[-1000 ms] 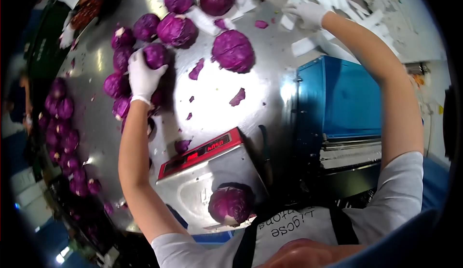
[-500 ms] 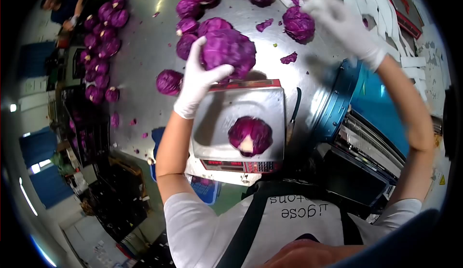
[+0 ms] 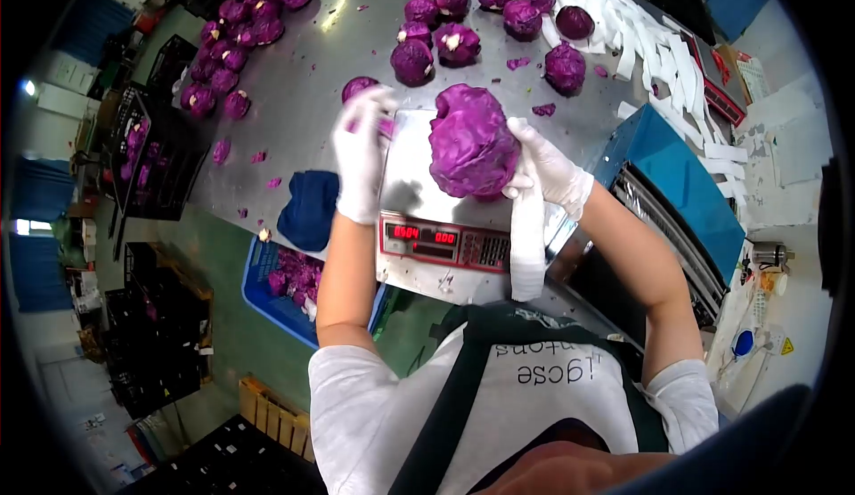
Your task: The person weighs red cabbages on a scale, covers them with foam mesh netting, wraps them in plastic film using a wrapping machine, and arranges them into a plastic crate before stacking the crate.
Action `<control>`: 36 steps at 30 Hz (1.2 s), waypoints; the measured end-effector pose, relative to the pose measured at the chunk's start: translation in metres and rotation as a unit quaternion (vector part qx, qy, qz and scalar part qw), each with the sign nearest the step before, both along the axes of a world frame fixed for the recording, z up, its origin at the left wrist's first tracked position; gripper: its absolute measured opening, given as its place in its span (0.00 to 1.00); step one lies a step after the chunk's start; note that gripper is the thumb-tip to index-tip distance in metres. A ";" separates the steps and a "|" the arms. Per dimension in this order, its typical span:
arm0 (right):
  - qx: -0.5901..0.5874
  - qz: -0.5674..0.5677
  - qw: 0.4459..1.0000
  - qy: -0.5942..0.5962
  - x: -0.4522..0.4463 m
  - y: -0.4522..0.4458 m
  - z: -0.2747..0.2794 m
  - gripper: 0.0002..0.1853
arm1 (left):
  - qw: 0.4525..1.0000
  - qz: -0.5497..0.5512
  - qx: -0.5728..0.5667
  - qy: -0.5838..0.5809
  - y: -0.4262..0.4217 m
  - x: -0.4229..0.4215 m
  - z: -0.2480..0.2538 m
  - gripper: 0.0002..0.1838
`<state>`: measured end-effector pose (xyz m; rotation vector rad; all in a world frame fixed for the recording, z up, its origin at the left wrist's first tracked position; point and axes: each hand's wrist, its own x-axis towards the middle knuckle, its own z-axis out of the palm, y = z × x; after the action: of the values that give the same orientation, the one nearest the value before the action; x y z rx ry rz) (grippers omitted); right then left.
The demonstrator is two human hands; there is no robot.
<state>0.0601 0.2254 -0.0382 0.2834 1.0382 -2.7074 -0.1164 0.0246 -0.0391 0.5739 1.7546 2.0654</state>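
Strip (image 3: 527, 250) now hangs gripped in right hand (image 3: 550, 172); left hand (image 3: 359, 152) off cabbage (image 3: 470, 143), its grasp unclear.

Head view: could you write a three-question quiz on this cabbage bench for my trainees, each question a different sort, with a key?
1. True or false: the right hand, at the big purple cabbage, holds a white strip.
2. What colour are the lit digits on the scale? A green, B red, C blue.
3. Fill in: the dark blue cloth lies on the wearer's ____ side of the scale.
Key: 1 true; 2 B; 3 left.
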 end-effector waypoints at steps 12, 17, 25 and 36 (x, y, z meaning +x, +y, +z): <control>0.301 -0.051 0.951 -0.050 0.023 -0.083 -0.018 0.29 | 0.993 -0.039 0.067 -0.094 -0.064 0.070 -0.059 0.34; 0.286 -0.236 0.919 -0.137 0.062 -0.018 -0.013 0.26 | 0.996 0.054 0.041 -0.066 -0.034 0.062 -0.085 0.28; 0.283 -0.192 0.926 -0.160 0.064 -0.036 -0.084 0.18 | 0.982 0.087 -0.163 0.047 -0.017 0.054 -0.153 0.38; 0.093 -0.423 0.901 0.016 0.120 -0.019 -0.011 0.33 | 0.998 -0.003 -0.037 0.056 -0.033 0.153 -0.050 0.31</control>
<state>0.1803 0.2065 -0.0494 0.9166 1.4430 -3.3464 0.0365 -0.0089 -0.0889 0.6829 1.8803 1.9907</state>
